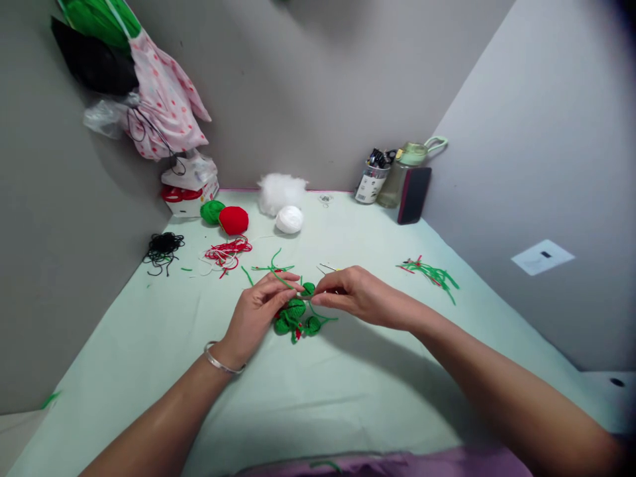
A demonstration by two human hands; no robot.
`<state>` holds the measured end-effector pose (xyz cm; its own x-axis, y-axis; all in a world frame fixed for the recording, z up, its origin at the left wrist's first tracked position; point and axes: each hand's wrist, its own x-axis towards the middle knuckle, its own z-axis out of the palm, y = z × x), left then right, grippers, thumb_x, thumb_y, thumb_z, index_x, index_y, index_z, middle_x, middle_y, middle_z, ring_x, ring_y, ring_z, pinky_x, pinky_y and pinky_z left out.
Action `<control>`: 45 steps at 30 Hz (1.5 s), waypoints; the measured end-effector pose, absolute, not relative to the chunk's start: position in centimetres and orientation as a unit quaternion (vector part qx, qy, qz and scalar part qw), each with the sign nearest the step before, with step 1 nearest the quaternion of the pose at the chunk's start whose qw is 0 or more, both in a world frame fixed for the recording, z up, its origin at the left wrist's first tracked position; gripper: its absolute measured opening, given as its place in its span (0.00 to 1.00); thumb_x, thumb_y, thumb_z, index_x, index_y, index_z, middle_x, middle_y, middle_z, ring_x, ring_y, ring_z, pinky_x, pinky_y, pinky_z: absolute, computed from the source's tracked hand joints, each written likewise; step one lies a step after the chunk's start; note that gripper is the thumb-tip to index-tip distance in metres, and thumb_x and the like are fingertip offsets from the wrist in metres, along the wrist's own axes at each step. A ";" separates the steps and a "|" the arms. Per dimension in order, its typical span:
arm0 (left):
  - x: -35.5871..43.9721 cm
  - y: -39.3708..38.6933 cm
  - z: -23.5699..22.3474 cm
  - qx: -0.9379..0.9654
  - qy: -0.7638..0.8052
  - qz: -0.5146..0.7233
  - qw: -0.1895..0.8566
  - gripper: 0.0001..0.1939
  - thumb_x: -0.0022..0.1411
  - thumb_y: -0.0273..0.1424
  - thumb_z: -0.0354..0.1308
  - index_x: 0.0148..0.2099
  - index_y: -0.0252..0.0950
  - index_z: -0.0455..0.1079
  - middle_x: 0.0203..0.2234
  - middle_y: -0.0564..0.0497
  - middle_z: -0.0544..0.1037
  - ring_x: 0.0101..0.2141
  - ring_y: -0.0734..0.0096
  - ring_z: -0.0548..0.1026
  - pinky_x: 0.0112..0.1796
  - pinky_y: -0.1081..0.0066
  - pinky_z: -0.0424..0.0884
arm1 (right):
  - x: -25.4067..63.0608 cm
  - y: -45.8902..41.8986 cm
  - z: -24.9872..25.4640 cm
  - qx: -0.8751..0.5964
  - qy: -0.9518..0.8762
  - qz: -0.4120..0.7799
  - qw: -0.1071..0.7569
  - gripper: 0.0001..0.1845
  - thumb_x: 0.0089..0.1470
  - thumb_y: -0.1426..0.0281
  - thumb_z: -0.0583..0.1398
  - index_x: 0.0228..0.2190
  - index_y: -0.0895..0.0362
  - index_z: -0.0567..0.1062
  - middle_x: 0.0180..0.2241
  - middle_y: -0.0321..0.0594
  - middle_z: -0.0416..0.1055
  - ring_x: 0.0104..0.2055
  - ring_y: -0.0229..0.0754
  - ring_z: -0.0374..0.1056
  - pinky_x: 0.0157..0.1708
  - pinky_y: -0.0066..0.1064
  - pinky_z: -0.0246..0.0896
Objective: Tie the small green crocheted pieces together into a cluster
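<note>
My left hand [253, 311], with a silver bangle at its wrist, is closed at the near side of a small round green crocheted piece [309, 289]. A green yarn strand runs over its fingers. From the other side my right hand [355, 295] pinches at the same piece, thumb and forefinger together; whether a thin tool is between them is hidden. Just below lie several more green crocheted balls [297, 308], joined in a cluster with small red bits [299, 332] and loose yarn ends. Behind the right fingers a thin metal tool [326, 267] shows in part.
Green [212, 212], red [233, 220] and white yarn balls [289, 219] stand at the back, near white stuffing [282, 192]. Yarn scraps [432, 273] lie right, black yarn [165, 246] left. A phone [414, 195] leans against a bottle [392, 182] beside a pen cup [371, 182].
</note>
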<state>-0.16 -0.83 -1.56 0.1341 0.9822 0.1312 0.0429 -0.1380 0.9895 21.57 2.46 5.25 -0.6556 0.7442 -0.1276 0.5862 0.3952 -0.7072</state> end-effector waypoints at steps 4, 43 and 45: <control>-0.1 -1.0 -1.6 0.555 0.439 0.489 0.510 0.10 0.63 0.37 0.63 0.39 0.37 0.82 0.48 0.43 0.78 0.49 0.58 0.77 0.45 0.64 0.77 | 21.4 2.2 4.6 -0.410 -0.820 0.382 0.120 0.18 0.62 0.58 0.58 0.32 0.59 0.80 0.22 0.33 0.63 0.24 0.33 0.52 0.24 0.26 0.45; -3.2 -0.8 -0.1 0.774 0.469 0.263 0.334 0.08 0.57 0.36 0.67 0.38 0.41 0.73 0.57 0.48 0.72 0.65 0.50 0.59 0.63 0.50 0.56 | 23.0 3.4 0.7 -0.481 -0.756 0.249 0.369 0.10 0.61 0.74 0.57 0.40 0.56 0.78 0.39 0.42 0.74 0.34 0.39 0.69 0.36 0.32 0.64; -2.9 -1.1 -0.7 0.807 0.449 0.199 0.328 0.09 0.56 0.32 0.67 0.40 0.42 0.73 0.58 0.48 0.71 0.67 0.47 0.55 0.65 0.45 0.49 | 22.9 3.2 0.6 -0.485 -0.739 0.224 0.411 0.16 0.60 0.77 0.56 0.47 0.56 0.75 0.43 0.44 0.73 0.36 0.39 0.69 0.38 0.33 0.65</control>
